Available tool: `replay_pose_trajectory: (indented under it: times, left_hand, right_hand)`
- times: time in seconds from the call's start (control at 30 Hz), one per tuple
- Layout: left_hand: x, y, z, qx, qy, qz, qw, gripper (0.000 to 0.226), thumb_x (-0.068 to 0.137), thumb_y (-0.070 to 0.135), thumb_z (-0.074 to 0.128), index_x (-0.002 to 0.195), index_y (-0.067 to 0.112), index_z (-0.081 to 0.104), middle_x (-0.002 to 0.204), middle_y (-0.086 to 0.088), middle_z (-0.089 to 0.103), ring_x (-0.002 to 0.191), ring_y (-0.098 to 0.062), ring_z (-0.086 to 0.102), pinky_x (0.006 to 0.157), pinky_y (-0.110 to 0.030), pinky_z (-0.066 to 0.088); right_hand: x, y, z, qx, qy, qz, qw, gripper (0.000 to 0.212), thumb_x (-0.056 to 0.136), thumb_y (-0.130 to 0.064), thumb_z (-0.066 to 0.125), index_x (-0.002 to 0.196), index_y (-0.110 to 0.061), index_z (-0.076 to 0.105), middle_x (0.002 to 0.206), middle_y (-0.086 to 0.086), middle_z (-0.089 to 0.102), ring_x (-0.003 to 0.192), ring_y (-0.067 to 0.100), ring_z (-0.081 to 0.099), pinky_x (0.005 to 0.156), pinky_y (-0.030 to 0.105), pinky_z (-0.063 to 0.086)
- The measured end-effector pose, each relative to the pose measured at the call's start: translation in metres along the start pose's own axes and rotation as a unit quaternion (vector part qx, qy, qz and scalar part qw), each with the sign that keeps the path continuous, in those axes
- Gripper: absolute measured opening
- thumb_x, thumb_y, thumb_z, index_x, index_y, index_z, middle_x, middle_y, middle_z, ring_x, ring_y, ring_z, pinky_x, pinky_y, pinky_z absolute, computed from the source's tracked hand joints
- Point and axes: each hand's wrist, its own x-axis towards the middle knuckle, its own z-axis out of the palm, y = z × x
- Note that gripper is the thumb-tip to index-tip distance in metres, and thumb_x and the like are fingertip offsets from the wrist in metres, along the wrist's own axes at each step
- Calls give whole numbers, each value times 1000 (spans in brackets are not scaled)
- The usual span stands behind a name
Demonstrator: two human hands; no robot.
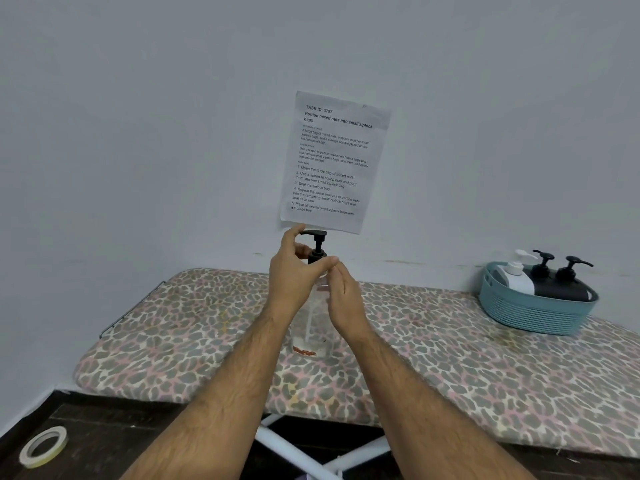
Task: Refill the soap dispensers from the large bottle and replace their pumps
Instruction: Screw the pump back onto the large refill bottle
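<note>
- A roll of pale tape (43, 446) is lying on the dark floor at the far left.
- The left hand (294, 271) is curling round the black pump (317, 247) of a clear dispenser bottle (313, 327), thumb up by the spout and fingers wrapping the collar.
- That bottle is standing upright on the leopard-print ironing board (173, 334), near its middle, with a reddish mark near its base.
- The right hand (344, 296) is lying against the bottle's right side with fingers straight and pressed together, fingertips up at the neck.
- A printed sheet (334, 161) is hanging on the wall just above, reading "TASK ID: 3797" and "Portion mixed nuts into small ziplock bags", with numbered steps below.
- A teal basket (533, 313) is sitting at the board's right end, holding a white pump bottle (516, 278) and two black pump bottles (561, 285).
</note>
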Motion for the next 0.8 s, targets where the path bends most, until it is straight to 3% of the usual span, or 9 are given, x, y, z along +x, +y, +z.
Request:
replay_pose_trajectory:
  times: [0.13,0.23,0.37,0.43,0.53,0.6,0.8]
  left_hand:
    - [-1,-2,-4,-20,0,-14,1000,73,77,29,82,139,31,43,98,12,71,101,4,62,87,-19,40]
    - [-2,-9,-7,-43,-48,-20,998,73,90,24,69,151,31,29,116,2,71,117,-6,60,102,-27,42]
    - [0,-10,-6,-48,-99,-29,993,70,99,19,51,156,33,12,134,-1,61,136,-7,44,106,-23,36]
    - [0,-5,-3,-29,-84,-19,996,75,96,29,60,156,30,15,130,7,60,126,-5,50,108,-27,36]
    - [-1,-1,0,11,-19,-2,1000,90,79,37,80,151,27,28,104,10,62,105,-5,58,90,-17,41]
    - [-1,0,1,12,0,-5,1000,90,73,35,85,147,26,34,94,5,65,94,-5,62,83,-17,46]
    - [-6,-2,-5,-12,-3,-12,1000,82,80,30,79,149,29,34,100,12,71,101,1,63,90,-17,40]
  right_hand:
    - [-1,-2,-2,17,9,5,1000,35,107,-26,26,114,-31,60,110,-8,67,101,7,64,89,31,52]
    - [0,-1,0,9,14,-3,1000,35,105,-30,27,111,-33,61,108,-12,67,101,10,64,90,39,53]
    - [-2,0,2,1,20,-3,1000,35,104,-33,27,107,-38,61,106,-14,67,101,10,64,91,44,52]
    - [-3,-1,1,-4,16,-5,1000,38,104,-36,25,114,-32,62,109,-14,67,101,9,64,91,44,53]
    - [-4,-2,-1,-18,2,9,1000,45,105,-43,21,121,-27,60,112,-13,67,101,6,65,90,42,53]
    - [-4,-2,-2,-16,1,10,1000,46,106,-44,21,118,-26,61,109,-12,68,99,6,65,90,40,54]
    - [-2,-1,-1,3,15,-3,1000,38,105,-29,26,118,-24,61,111,-10,66,103,10,64,93,43,53]
